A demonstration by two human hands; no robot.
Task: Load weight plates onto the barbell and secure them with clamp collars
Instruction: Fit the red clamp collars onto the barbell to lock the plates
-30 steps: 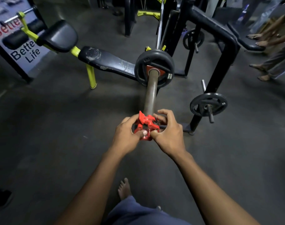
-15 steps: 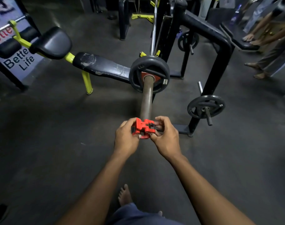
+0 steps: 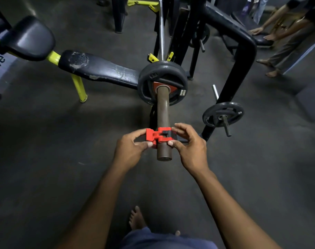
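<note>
Nearest to me are my shorts [image 3: 164, 239] and a bare foot [image 3: 136, 218] on the dark floor [image 3: 45, 177], with both forearms reaching forward from there. My left hand [image 3: 129, 150] pinches the left side of the red collar [image 3: 159, 136], thumb below and fingertips on its open lever end. My right hand [image 3: 190, 146] grips the collar's right side, thumb tip pressed on the lower edge and the fingers [image 3: 181, 130] curled over the top, a little spread. So both hands are closed on the collar, which sits around the sleeve [image 3: 163, 112] close to its free end; a short stub of bare sleeve pokes out toward me past it. The lever looks swung out, though I cannot tell for sure whether it is latched. Farther along the sleeve, well apart from the collar, one black plate [image 3: 162, 69] is loaded, with a red hub showing around the bar. To the right, a smaller plate [image 3: 223, 114] hangs on a peg of the black rack [image 3: 242, 56]. Left of the loaded plate lies the worn bench [image 3: 99, 69] on its yellow frame [image 3: 79, 87]. At the far right, other people's legs [image 3: 287, 49] are visible.
</note>
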